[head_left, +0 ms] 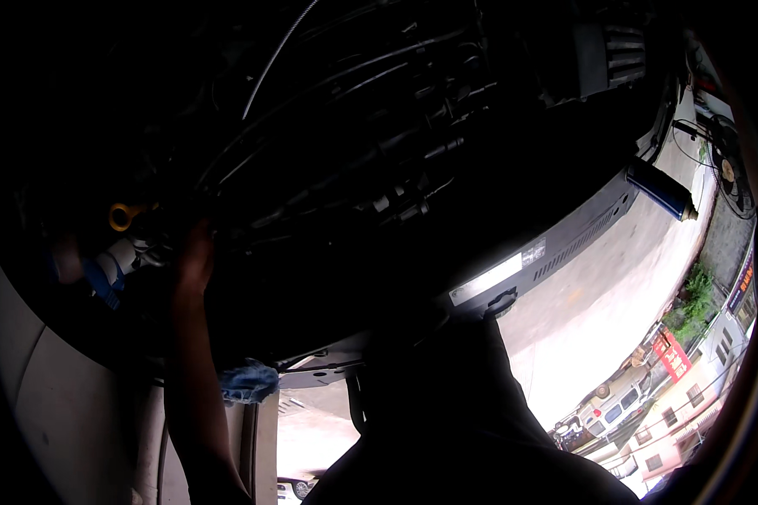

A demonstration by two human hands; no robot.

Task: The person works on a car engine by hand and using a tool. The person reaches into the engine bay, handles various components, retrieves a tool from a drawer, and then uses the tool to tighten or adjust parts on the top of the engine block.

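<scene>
My left hand (195, 257) reaches up into the dark engine bay of a car. Shadow swallows its fingers, so their shape and anything in them cannot be made out. Just left of it is a yellow ring-shaped handle (120, 217). Below that ring sit a whitish cylindrical part (120, 252) and a blue strap-like piece (104, 284), both close to the hand. A crumpled blue cloth (248, 381) lies beside my left forearm, on the car's edge. My right hand does not show.
Dark hoses and engine parts (404, 202) fill the middle. A grey front panel (577, 244) with a label crosses to the right. On it rests a blue can (664, 192). A black fan (727, 168) stands beyond; a pale car fender (67, 404) borders the left.
</scene>
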